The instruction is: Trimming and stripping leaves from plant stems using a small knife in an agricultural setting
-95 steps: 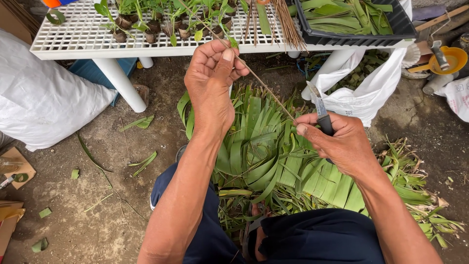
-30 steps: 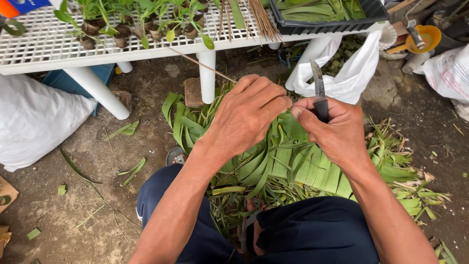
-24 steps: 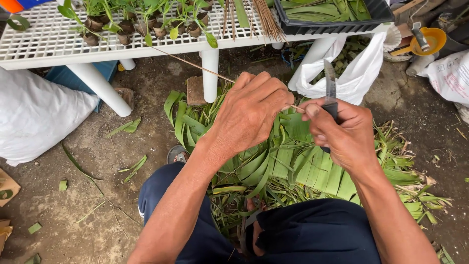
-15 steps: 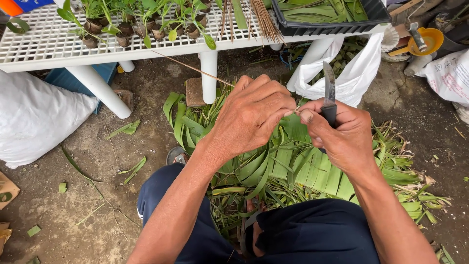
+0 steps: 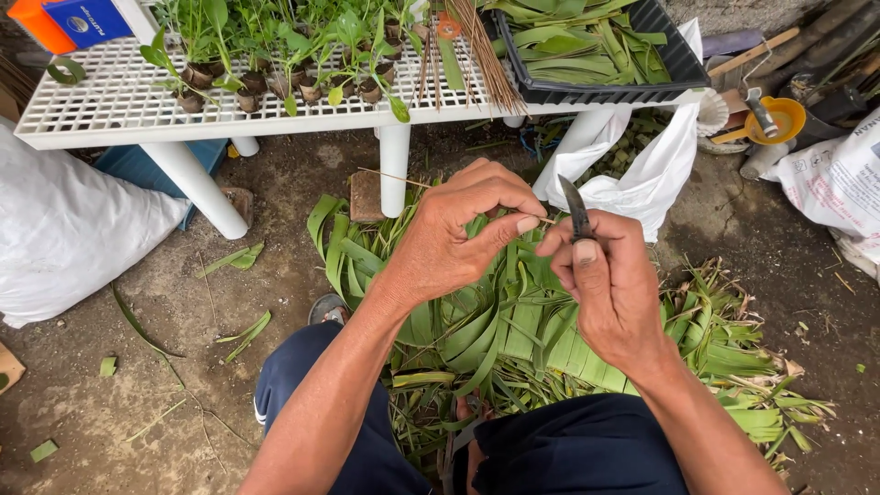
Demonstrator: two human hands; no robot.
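While I watch from afar: 2 hands meet above the leaf pile (image 5: 513, 321).
Left hand (image 5: 449, 238): pinching a thin stick (image 5: 403, 180).
Right hand (image 5: 605, 284): gripping a small knife (image 5: 577, 209).
Risk: I judge the blade could slip toward the left thumb.

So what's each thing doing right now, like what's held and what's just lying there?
left hand: pinching a thin stick
thin stick: held, slanting toward the table
right hand: gripping a small knife
small knife: blade up, beside the stick
green leaves: piled loose on the ground
black tray: full of leaves
white table: holding potted seedlings
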